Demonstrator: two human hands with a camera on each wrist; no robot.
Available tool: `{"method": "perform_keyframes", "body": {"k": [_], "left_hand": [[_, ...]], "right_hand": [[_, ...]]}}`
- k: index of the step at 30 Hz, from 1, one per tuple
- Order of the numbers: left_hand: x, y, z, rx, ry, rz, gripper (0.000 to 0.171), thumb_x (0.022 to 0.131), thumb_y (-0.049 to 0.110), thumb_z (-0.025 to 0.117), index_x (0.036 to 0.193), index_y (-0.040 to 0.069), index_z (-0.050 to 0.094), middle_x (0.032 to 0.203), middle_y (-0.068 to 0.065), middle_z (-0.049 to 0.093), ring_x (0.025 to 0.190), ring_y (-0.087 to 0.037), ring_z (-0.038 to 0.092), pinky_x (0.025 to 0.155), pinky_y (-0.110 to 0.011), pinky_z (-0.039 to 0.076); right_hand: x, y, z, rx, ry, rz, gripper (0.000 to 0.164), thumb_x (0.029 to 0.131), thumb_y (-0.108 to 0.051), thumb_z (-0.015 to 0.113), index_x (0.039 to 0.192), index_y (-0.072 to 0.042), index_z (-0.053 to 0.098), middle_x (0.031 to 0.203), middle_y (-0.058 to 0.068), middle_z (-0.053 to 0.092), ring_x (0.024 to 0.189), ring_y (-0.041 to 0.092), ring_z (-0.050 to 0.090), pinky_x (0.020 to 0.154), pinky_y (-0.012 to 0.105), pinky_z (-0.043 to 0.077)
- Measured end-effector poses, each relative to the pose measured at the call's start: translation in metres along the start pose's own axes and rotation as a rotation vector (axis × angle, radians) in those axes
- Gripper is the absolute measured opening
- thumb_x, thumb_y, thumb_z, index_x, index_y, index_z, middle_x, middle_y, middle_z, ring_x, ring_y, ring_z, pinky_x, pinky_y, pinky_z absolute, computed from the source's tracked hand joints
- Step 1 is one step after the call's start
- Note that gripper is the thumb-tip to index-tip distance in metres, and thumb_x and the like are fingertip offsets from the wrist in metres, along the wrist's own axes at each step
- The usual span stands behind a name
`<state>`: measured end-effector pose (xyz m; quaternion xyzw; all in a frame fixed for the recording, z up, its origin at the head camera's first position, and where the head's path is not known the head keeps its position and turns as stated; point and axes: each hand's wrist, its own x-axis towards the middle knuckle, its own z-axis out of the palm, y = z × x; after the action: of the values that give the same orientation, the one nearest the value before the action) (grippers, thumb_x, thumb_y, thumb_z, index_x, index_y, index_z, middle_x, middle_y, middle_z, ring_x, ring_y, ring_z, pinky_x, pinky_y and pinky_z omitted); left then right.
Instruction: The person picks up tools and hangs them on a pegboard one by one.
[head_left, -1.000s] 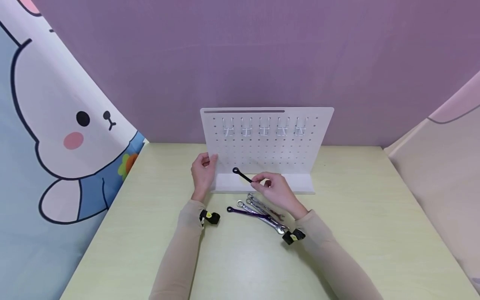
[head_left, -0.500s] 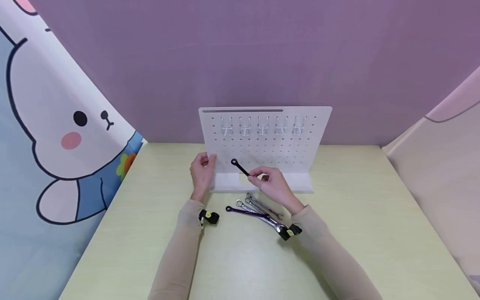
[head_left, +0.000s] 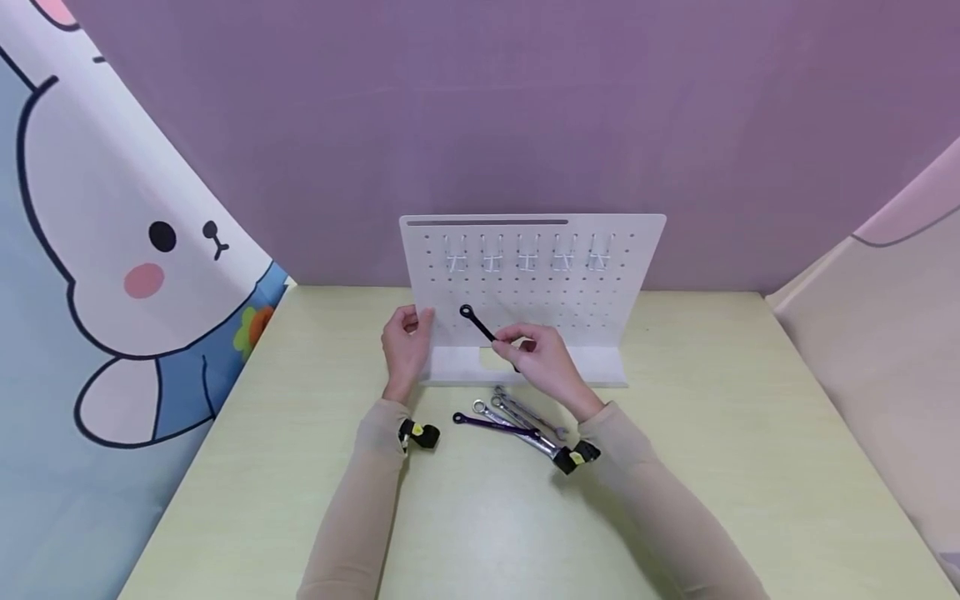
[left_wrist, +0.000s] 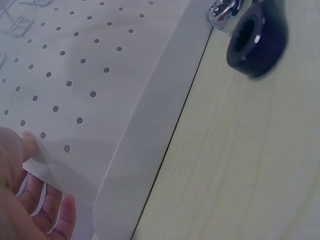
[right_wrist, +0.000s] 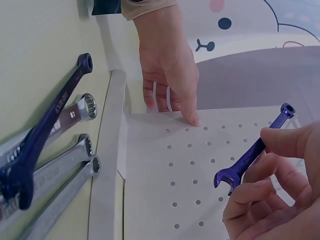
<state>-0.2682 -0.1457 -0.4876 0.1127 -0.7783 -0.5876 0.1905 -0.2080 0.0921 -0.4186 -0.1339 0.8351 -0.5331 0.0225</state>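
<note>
My right hand (head_left: 543,362) pinches a dark purple combination wrench (right_wrist: 252,155) between thumb and fingers, in front of the white pegboard (head_left: 630,287). Its ring end points up and to the left in the head view, and its open end shows below the thumb in the right wrist view. My left hand (head_left: 405,346) grips the left edge of the pegboard, thumb on the front face and fingers behind. On the table in front of the board's base lies a pile of several wrenches: silver ones (right_wrist: 65,117) with another dark purple wrench (head_left: 491,423) across them.
A row of several wire hooks (head_left: 492,263) runs along the upper part of the pegboard. The board's flat base (head_left: 453,364) rests on the pale wooden table (head_left: 720,400). Behind stands a purple backdrop (head_left: 525,100), with a cartoon-print cloth (head_left: 90,250) to the left.
My right hand has raised the dark purple wrench and moved it slightly left, toward the pegboard's holes. The left hand stays at the board's edge, and the pile is unchanged.
</note>
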Motion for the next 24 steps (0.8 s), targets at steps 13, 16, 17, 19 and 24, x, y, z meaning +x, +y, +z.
{"method": "perform_keyframes", "body": {"k": [13,16,17,19,24], "left_hand": [[-0.001,-0.002,0.000,-0.013,-0.002,0.009,0.034,0.103,0.028,0.071,0.120,-0.001,0.070,0.113,-0.023,0.075,0.105,-0.035,0.069,0.097,-0.046,0.054],[-0.001,-0.002,0.000,-0.014,-0.008,0.008,0.034,0.103,0.028,0.071,0.120,-0.001,0.070,0.114,-0.023,0.074,0.106,-0.035,0.069,0.097,-0.046,0.055],[-0.001,-0.003,0.000,-0.015,-0.008,0.009,0.034,0.103,0.028,0.071,0.120,-0.002,0.070,0.114,-0.023,0.074,0.105,-0.035,0.069,0.097,-0.046,0.055],[-0.001,-0.003,0.000,-0.017,-0.008,0.013,0.034,0.103,0.028,0.071,0.119,-0.001,0.070,0.114,-0.023,0.075,0.106,-0.035,0.069,0.098,-0.046,0.055],[0.001,-0.003,0.000,-0.027,0.005,0.023,0.033,0.102,0.029,0.072,0.119,0.000,0.071,0.113,-0.022,0.075,0.106,-0.035,0.070,0.098,-0.047,0.055]], "right_hand": [[0.008,-0.005,0.002,0.046,0.027,0.018,0.021,0.100,-0.021,0.074,0.115,-0.007,0.080,0.108,0.012,0.080,0.079,0.025,0.067,0.066,0.024,0.049],[0.011,-0.005,0.003,0.064,0.035,0.025,0.022,0.100,-0.020,0.074,0.116,-0.006,0.080,0.109,0.012,0.080,0.082,0.028,0.068,0.067,0.024,0.049],[0.012,-0.005,0.004,0.068,0.039,0.027,0.022,0.100,-0.020,0.075,0.116,-0.006,0.080,0.109,0.012,0.080,0.081,0.026,0.067,0.067,0.023,0.048],[0.014,-0.006,0.005,0.080,0.050,0.023,0.022,0.099,-0.020,0.075,0.116,-0.006,0.080,0.109,0.012,0.080,0.080,0.023,0.066,0.067,0.023,0.048],[0.019,-0.008,0.009,0.083,0.092,-0.009,0.023,0.098,-0.021,0.076,0.116,-0.007,0.080,0.103,0.010,0.080,0.067,0.012,0.058,0.062,0.023,0.044]]}}
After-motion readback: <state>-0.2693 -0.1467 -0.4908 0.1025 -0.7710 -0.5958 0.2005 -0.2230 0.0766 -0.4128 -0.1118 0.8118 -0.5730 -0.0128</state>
